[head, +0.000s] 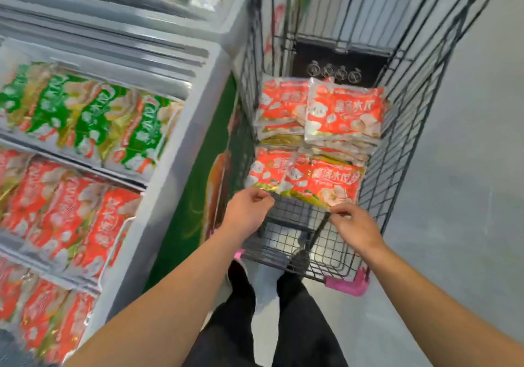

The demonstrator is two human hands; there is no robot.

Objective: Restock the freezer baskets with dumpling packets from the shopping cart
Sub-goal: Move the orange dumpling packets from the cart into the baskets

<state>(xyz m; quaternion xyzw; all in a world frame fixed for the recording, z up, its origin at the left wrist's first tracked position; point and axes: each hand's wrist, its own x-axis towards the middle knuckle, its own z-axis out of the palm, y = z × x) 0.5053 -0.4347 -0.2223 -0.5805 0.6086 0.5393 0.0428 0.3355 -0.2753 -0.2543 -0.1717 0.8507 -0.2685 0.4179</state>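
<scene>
Head view: red plastic dumpling packets [320,182] stacked in the black wire shopping cart [402,128]. Left hand [248,206] and right hand [353,225] curled at the nearest packet's bottom edge; actual grip unclear. Probably stiff, slick film: take by the edges.

One shopping cart [397,128], two hands (stacked packets uncountable).

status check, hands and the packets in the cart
Left hand and right hand both at near edge of front red packets, fingers curled; grip unclear. More stacked behind. Freezer baskets to the left, nothing between.
</scene>
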